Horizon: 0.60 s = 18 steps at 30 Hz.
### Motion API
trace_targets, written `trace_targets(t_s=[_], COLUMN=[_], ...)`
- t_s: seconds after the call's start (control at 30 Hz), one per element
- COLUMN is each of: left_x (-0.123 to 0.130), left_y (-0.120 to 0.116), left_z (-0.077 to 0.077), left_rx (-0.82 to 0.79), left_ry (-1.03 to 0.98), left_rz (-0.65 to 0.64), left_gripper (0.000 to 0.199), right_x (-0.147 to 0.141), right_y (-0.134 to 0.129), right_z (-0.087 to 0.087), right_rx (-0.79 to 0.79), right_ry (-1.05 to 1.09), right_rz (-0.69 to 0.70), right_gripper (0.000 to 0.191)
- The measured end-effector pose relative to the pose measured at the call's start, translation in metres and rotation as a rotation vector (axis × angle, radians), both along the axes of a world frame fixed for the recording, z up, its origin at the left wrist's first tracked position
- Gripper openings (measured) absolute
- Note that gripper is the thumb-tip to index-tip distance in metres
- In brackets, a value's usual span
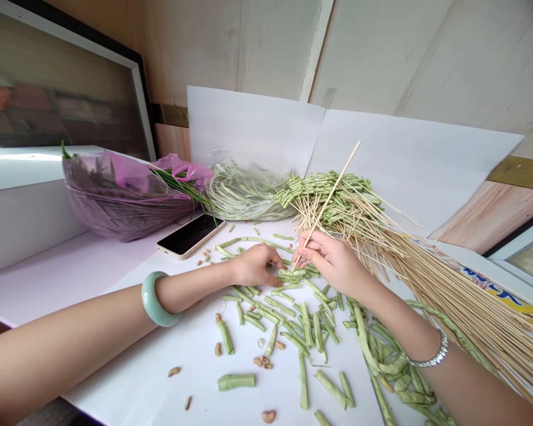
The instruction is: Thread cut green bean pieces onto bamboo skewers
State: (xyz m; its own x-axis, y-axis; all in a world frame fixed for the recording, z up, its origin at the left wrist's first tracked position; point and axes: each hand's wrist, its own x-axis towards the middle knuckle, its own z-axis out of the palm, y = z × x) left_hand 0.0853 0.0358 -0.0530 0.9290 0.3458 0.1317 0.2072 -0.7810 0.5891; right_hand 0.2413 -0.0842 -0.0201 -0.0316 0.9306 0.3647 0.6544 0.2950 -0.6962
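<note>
My right hand [326,257] pinches a long bamboo skewer [337,180], which slants up and to the right. Its lower end meets a few cut green bean pieces [291,274] lying side by side; whether it pierces them I cannot tell. At the left ends of these pieces, the curled thumb and fingers of my left hand [257,264] hold them close to the table. Around both hands lie many loose cut bean pieces [306,324]. Behind my right hand rests a pile of skewered bean pieces [333,189] with their sticks pointing outward.
Loose bamboo skewers [462,296] spread along the right, beside whole beans [377,349]. A phone [190,235] lies behind my left hand. Further back are a purple bag [124,195] of greens and a clear bag [246,192] of long beans. Brown seeds [269,416] dot the white table.
</note>
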Motion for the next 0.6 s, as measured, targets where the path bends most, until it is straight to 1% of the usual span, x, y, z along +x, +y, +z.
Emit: trace_targets(t_s=[0.33,0.6], left_x=[0.0009,0.0007], left_y=[0.0004,0.0003], left_z=[-0.0014,-0.0027], left_rx=[0.002,0.005], left_ry=[0.011,0.014], left_rz=[0.002,-0.008], left_gripper=[0.024,0.021], right_x=[-0.0024,-0.0045], right_y=[0.0039,0.0045], right_z=[-0.0064,-0.0094], right_rx=[-0.016,-0.059], right_ry=[0.041,0.084], right_rz=[0.003,0.026], right_gripper=[0.002,0.003])
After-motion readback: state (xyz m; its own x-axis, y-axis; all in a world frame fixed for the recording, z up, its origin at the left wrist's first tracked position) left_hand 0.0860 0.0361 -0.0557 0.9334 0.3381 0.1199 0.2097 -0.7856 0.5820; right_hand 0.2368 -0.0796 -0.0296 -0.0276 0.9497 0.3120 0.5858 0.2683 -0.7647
